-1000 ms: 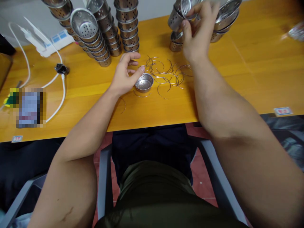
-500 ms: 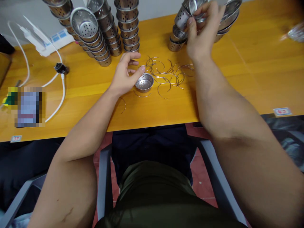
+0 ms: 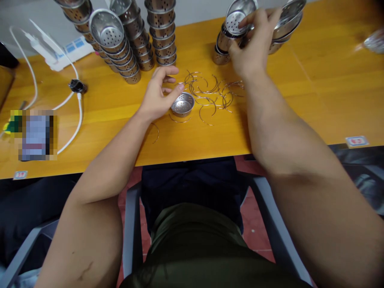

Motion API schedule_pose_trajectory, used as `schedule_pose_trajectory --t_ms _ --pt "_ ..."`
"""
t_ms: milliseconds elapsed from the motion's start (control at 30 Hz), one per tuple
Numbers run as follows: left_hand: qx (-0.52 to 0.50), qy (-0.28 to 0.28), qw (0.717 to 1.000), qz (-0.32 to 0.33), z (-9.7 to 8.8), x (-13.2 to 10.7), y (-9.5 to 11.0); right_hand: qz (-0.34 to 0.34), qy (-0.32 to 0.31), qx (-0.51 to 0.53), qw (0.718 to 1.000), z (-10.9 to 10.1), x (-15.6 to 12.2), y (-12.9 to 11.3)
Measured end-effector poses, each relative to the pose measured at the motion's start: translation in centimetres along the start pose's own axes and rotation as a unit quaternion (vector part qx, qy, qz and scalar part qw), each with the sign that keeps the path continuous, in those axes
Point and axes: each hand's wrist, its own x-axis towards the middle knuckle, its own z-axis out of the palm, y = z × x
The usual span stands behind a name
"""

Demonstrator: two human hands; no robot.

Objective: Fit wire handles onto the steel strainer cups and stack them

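A small perforated metal cup [image 3: 183, 105] stands upright on the table. Beside its left rim rests my left hand [image 3: 160, 92], fingers loosely curved and apart, the thumb reaching over the cup's edge without gripping it. At the back right, my right hand [image 3: 253, 44] is at a short stack of perforated metal cups [image 3: 221, 56]. Its fingers bend over the rim of the top cup [image 3: 237, 20], whose mouth tilts toward me, and the thumb is lower down. The hand hides part of the stack. Several thin curved wires [image 3: 207, 90] lie loose between my hands.
Tall stacks of perforated cups [image 3: 162, 36] stand at the back left. Wider metal bowls [image 3: 288, 24] are stacked behind my right hand. A white power strip [image 3: 64, 56], cables and a blurred-out phone [image 3: 37, 136] occupy the left side. A clear plastic bundle [image 3: 375, 42] sits far right.
The top cup in my right hand has swung so that its mouth faces me, close against the short stack. My right thumb has dropped lower. The left hand has barely moved.
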Motion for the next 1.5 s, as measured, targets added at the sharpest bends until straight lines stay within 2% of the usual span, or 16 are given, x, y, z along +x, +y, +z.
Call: schedule_pose_trajectory --t_ms 100,200,467,733,867,1133,1233,1367,1500 --pt "-0.006 0.011 1.000 -0.004 0.1 0.0 -0.1 0.042 0.056 -0.029 0.997 -0.2 -0.7 -2.5" --pt "-0.021 0.018 1.000 -0.002 0.3 0.1 -0.1 0.044 0.065 -0.021 0.997 -0.4 -1.1 -3.8" --pt "-0.019 0.019 1.000 -0.012 0.1 0.1 0.0 0.049 0.002 -0.037 0.998 -1.1 -0.6 -2.2" --pt "-0.016 0.013 1.000 -0.013 0.1 0.0 0.4 0.065 0.068 0.000 0.996 -0.5 -0.5 -2.6" --pt "-0.009 0.009 1.000 -0.007 0.1 0.1 0.0 0.049 0.040 0.002 0.998 -0.8 -0.3 -2.0" --pt "-0.019 0.016 1.000 -0.011 0.2 0.1 -0.4 0.076 0.031 -0.019 0.996 -1.8 -0.5 -4.2" --pt "-0.023 0.019 0.999 -0.015 0.2 0.1 -0.4 0.082 0.022 -0.020 0.996 -1.9 -0.5 -4.2" --pt "-0.015 0.007 1.000 -0.004 0.1 0.0 0.0 0.068 0.043 -0.003 0.997 -1.9 -0.6 -4.0" --pt "-0.008 -0.005 1.000 -0.001 0.1 -0.1 0.1 0.063 0.050 -0.011 0.997 -2.0 -1.1 -4.9"
